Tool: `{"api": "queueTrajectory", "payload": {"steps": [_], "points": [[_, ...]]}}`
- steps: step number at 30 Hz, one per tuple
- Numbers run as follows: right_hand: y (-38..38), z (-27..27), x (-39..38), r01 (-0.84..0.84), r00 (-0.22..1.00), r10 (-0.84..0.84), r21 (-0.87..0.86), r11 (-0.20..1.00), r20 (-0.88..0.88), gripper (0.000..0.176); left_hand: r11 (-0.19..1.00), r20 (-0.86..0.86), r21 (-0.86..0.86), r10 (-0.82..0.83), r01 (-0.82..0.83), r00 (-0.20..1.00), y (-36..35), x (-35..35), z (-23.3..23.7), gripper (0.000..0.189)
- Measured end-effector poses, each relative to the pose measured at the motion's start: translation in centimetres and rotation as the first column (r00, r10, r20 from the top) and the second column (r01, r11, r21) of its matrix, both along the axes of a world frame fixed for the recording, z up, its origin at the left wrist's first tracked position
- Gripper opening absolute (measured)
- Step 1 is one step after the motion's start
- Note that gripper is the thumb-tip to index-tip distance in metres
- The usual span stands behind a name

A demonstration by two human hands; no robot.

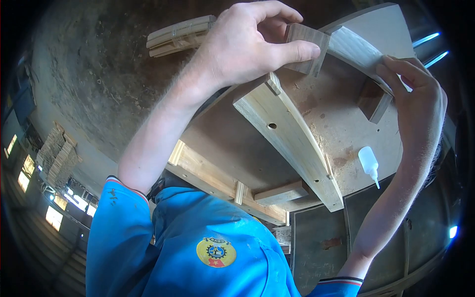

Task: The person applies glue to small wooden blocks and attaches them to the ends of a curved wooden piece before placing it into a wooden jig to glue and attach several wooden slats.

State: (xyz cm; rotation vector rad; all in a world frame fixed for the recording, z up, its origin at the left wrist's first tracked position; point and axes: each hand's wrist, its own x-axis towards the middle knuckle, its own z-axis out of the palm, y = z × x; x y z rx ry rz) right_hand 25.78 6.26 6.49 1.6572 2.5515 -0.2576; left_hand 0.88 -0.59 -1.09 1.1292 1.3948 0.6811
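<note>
"Brown worktop point(341, 109) behind, long plank point(282, 131) slanting through the centre. Where's the curved slat point(354, 44)?"

"Upper right, long axis sloping down rightward. The right hand point(420, 94), wrist bent, pinches its lower end."

"And the left hand point(242, 44)?"

"Nearer its upper end, back upward, thumb and fingers gripping the block point(309, 34); whether block meets slat, one cannot tell."

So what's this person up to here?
The left hand holds a small wooden block close to one end of a pale curved piece, while the right hand grips the other end. A long board with holes extends below the left hand, and a white squeeze bottle lies to the right. I can't tell whether block and curved piece touch.
</note>
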Motion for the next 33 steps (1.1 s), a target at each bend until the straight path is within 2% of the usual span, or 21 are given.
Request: {"api": "queueTrajectory", "payload": {"steps": [1,2,4,5,14,33], "points": [[-0.02,0.09,-0.15,0.012,1.000,-0.012,-0.010,1.000,-0.003,0.018,0.998,-0.004,0.044,0.043,-0.043,0.999,0.01,0.25,-0.78,0.064],[-0.01,0.19,-0.21,0.024,1.000,-0.024,-0.019,1.000,-0.006,0.018,0.998,-0.003,0.049,0.042,-0.042,0.999,-0.12,0.16,-1.22,0.064],[0.09,0.02,-0.04,0.025,1.000,-0.025,-0.013,1.000,-0.006,0.018,0.990,0.222,-0.141,0.012,0.020,0.975,0.08,0.22,-0.83,0.040],[0.10,-0.05,0.02,0.023,1.000,-0.023,-0.011,1.000,-0.007,0.018,0.988,0.249,-0.154,0.026,0.013,0.968,0.12,0.31,-0.65,0.038],[0.00,-0.10,-0.06,0.049,0.997,-0.050,-0.029,0.998,-0.050,0.017,0.973,0.212,-0.220,-0.028,0.076,0.977,0.80,0.60,-0.66,0.039],[0.02,-0.08,-0.06,0.030,0.997,-0.031,-0.028,0.999,-0.066,0.016,0.981,0.259,-0.187,0.000,0.050,0.966,0.68,0.90,-1.28,0.039]]}}
